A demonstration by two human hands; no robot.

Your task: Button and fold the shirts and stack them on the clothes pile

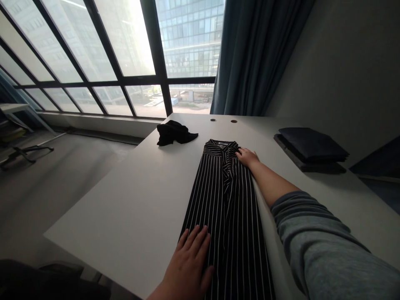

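Black trousers with thin white stripes [231,208] lie lengthwise on the white table [131,208], waistband at the far end and legs running toward me past the bottom of the view. My left hand [192,260] rests flat on the near left side of the trouser leg, fingers stretched out. Reaching farther out, my right hand [246,156] lies on the right edge of the trousers just below the waistband. Its fingers are partly bent over the cloth; whether they pinch it I cannot make out.
A crumpled black cloth [175,132] lies near the table's far left edge. Folded dark garments [312,146] are stacked at the right. Two round cable holes sit by the far edge, with a blue curtain [250,58] and windows behind. An office chair [26,152] stands left on the floor.
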